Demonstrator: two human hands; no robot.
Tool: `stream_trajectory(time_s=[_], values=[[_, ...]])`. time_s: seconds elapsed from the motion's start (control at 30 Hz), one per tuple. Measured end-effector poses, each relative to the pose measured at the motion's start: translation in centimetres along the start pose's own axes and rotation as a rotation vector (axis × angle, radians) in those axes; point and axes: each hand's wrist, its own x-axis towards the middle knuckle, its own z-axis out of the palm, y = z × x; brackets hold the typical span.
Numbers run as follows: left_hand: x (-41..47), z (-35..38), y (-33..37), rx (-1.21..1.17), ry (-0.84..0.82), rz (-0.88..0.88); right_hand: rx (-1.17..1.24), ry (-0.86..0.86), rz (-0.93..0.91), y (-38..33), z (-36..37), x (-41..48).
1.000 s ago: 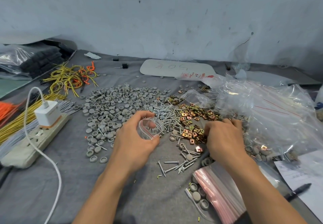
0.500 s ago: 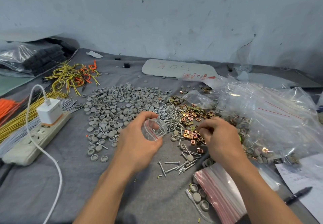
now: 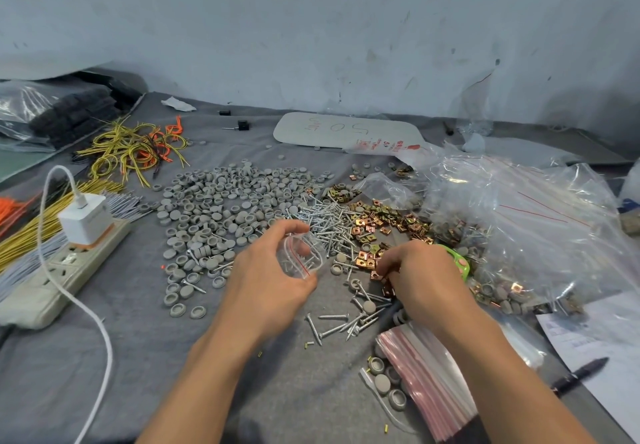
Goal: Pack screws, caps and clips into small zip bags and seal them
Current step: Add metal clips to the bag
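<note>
1. Left of the grip, where the left hand (image 3: 273, 281) pinches the small zip bag (image 3: 302, 257), grey caps (image 3: 221, 208) crowd the cloth.
2. Beyond it, the screw pile (image 3: 329, 224) and copper clips (image 3: 381, 218) lie edge to edge.
3. To its right, the right hand (image 3: 422, 277) curls among clips, with the big clear bag (image 3: 519, 222) behind it (bulging high).
4. Nearer and left, bare grey cloth (image 3: 156, 357) runs open to the white charger cable (image 3: 100, 333).
5. Nearer and right, loose screws (image 3: 341, 322) and a stack of zip bags (image 3: 426, 381) lie in the way.

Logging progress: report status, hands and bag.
Left hand grips small bag. Right hand pinching clips at the pile. Loose screws scattered between hands, none blocking.
</note>
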Motion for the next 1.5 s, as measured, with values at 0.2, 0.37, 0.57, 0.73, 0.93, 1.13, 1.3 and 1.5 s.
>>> stream_trajectory(time_s=[0.2, 0.37, 0.57, 0.73, 0.93, 1.13, 1.3, 1.5], values=[[-0.1, 0.0, 0.2, 0.014, -0.01, -0.007, -0.081, -0.032, -0.043, -0.6, 0.0, -0.3], [-0.1, 0.1, 0.1, 0.001, -0.005, -0.007, -0.068, 0.011, -0.049, -0.3, -0.3, -0.6], [-0.1, 0.0, 0.0, 0.017, -0.012, -0.005, -0.133, -0.04, -0.063, -0.6, -0.3, -0.8], [-0.2, 0.0, -0.2, 0.01, -0.006, -0.008, -0.092, 0.018, -0.033, -0.6, 0.0, -0.4], [-0.2, 0.0, -0.3, 0.014, 0.0, -0.004, -0.227, 0.031, -0.068, -1.3, 0.9, 0.1], [-0.1, 0.0, -0.3, 0.017, 0.006, 0.005, -0.121, 0.081, -0.048, -1.2, 1.5, 0.0], [-0.1, -0.1, -0.1, 0.02, -0.013, 0.004, 0.272, 0.226, -0.08, -0.6, 0.9, -0.5], [-0.1, 0.3, 0.3, 0.022, -0.016, 0.028, 0.639, 0.111, -0.087, -2.1, 0.6, -1.0]])
